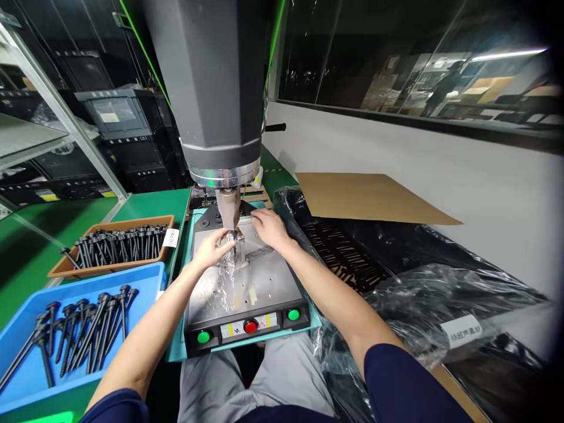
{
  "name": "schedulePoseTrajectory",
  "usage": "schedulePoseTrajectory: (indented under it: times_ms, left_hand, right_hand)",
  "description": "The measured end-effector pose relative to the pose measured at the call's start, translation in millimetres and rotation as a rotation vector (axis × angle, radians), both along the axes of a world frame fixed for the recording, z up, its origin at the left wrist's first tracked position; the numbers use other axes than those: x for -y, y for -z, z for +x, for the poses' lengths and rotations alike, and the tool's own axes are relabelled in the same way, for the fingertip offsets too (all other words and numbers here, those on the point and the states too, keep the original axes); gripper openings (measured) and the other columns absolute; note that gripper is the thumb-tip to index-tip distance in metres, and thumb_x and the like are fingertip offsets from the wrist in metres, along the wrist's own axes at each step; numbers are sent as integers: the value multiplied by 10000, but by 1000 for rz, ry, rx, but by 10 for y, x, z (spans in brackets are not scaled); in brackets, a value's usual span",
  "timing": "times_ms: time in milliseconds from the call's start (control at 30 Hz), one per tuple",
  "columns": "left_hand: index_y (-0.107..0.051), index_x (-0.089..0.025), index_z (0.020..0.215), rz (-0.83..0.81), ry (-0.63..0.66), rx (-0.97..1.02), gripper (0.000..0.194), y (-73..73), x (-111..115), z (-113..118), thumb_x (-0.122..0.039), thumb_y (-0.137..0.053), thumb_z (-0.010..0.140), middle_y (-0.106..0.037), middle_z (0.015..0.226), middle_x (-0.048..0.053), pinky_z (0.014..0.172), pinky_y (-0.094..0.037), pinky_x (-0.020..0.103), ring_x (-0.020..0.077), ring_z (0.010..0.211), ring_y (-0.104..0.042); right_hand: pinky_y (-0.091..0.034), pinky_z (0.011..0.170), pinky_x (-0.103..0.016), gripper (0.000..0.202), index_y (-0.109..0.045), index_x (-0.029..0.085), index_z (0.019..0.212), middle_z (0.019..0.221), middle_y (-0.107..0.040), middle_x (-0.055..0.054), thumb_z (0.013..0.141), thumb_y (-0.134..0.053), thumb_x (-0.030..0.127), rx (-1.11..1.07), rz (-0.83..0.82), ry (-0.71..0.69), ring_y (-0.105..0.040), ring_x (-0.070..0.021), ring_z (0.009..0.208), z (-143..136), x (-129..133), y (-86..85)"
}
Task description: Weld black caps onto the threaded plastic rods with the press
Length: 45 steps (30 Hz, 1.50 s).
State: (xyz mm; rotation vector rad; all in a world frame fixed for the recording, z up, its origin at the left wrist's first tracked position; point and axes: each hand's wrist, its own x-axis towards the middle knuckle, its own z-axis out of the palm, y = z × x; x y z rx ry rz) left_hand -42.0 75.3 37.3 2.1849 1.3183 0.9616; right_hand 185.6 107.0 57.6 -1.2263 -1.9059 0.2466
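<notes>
A large grey machine head (211,88) comes down over a metal work plate (264,282), its pale tip just above a small clear fixture (241,252). Beside that tip, my left hand (212,249) pinches a small dark part (232,235) at the fixture. My right hand (269,228) rests near the back right of the plate with its fingers extended, and nothing shows in it. On the left, a blue tray (161,276) holds several black threaded parts (103,320). Behind it, more black parts (118,244) fill an orange-brown tray (97,269).
Green buttons (203,336) and a red button (251,326) line the plate's front panel. To the right, a plastic-lined box holds small slender pieces (343,255) under a cardboard sheet (370,197). Grey and black crates (118,117) stand back left. A person (445,88) shows beyond the window.
</notes>
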Motion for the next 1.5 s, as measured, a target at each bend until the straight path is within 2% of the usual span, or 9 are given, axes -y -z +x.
schedulePoseTrajectory:
  times_ms: [100, 200, 300, 500, 733, 900, 1133, 1333, 1500]
  left_hand:
    - [-637, -192, 1147, 0, 20, 3, 489, -18, -10, 16, -564, -571, 836, -697, 1094, 72, 920, -468, 354, 240, 1001, -636]
    - [-637, -191, 1158, 1, 34, 6, 487, -27, -25, 28, -555, -573, 840, -695, 1097, 68, 909, -470, 342, 232, 986, -631]
    - [-640, -189, 1162, -33, 50, 33, 506, -10, -48, 25, -557, -608, 816, -696, 1076, 61, 899, -475, 337, 231, 977, -625]
    - [-617, -175, 1200, -94, 83, 172, 538, 105, -71, 30, -541, -632, 806, -683, 1100, 69, 914, -467, 334, 230, 996, -618]
    - [-597, -174, 1193, -8, 42, 114, 485, 192, -80, 88, -509, -590, 842, -664, 1041, 66, 874, -464, 324, 212, 943, -600]
    - [-550, -196, 1223, 118, 43, 117, 428, 319, -123, 155, -461, -524, 888, -637, 1076, 75, 865, -467, 338, 212, 972, -590]
    - [-567, -187, 1073, 204, -40, 141, 368, 469, -191, 216, -474, -522, 846, -626, 904, 53, 744, -480, 317, 188, 805, -583]
    - [-564, -191, 1001, 211, -100, 111, 353, 433, -181, 231, -493, -506, 827, -584, 786, 15, 663, -454, 288, 160, 690, -535]
    - [-569, -194, 1021, 135, -96, 29, 396, 340, -172, 170, -525, -533, 808, -585, 773, 3, 670, -445, 274, 157, 691, -536]
  right_hand:
    - [-363, 1117, -397, 343, -632, 185, 1246, 1353, -579, -111, 931, -517, 259, 73, 44, -277, -501, -254, 1286, -174, 132, 98]
    - [-359, 1133, -396, 398, -549, 217, 1346, 1410, -538, -88, 964, -464, 287, 73, -43, -361, -470, -228, 1328, -282, 145, 274]
    - [-370, 1131, -385, 433, -489, 202, 1401, 1418, -531, -100, 996, -386, 315, -26, -111, -330, -480, -214, 1328, -309, 118, 446]
    - [-410, 1109, -341, 461, -439, 230, 1442, 1402, -553, -72, 1005, -361, 356, -204, -101, -231, -530, -202, 1290, -405, 183, 655]
    - [-414, 1119, -355, 462, -472, 183, 1408, 1378, -577, -85, 994, -336, 333, -218, -39, -93, -539, -230, 1283, -533, 174, 794]
    - [-487, 1048, -332, 486, -487, 166, 1376, 1304, -630, -101, 997, -268, 377, -220, 94, -27, -611, -220, 1198, -593, 133, 905]
    - [-524, 985, -328, 443, -497, 188, 1340, 1239, -661, -95, 973, -299, 338, -220, 106, 8, -652, -225, 1122, -612, 126, 899]
    - [-530, 916, -334, 408, -523, 178, 1261, 1148, -680, -105, 943, -308, 317, -234, 79, -16, -670, -236, 1023, -615, 113, 803]
    - [-503, 945, -332, 398, -514, 186, 1260, 1179, -663, -97, 934, -313, 295, -258, 43, -55, -644, -231, 1059, -601, 121, 764]
